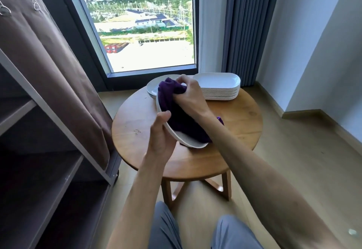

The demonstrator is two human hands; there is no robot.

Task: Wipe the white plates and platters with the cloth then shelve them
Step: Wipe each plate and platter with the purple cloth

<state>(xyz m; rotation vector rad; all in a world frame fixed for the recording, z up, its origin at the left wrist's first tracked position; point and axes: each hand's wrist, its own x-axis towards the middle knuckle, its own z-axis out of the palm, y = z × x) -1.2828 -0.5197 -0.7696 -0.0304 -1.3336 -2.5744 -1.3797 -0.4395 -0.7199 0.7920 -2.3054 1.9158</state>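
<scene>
My left hand (161, 137) grips the near rim of a white platter (188, 142), held tilted above the round wooden table (137, 131). My right hand (189, 96) is closed on a dark purple cloth (176, 119) that lies bunched inside the platter and covers most of it. A stack of several white rectangular platters (219, 86) stands at the table's far right. Round white plates (151, 89) sit at the far left of the table, partly hidden behind the cloth.
A brown shelving unit (49, 123) with a fabric cover pulled aside stands at the left, its shelves open. A window and a grey curtain (246, 29) lie behind the table. My knees are at the bottom.
</scene>
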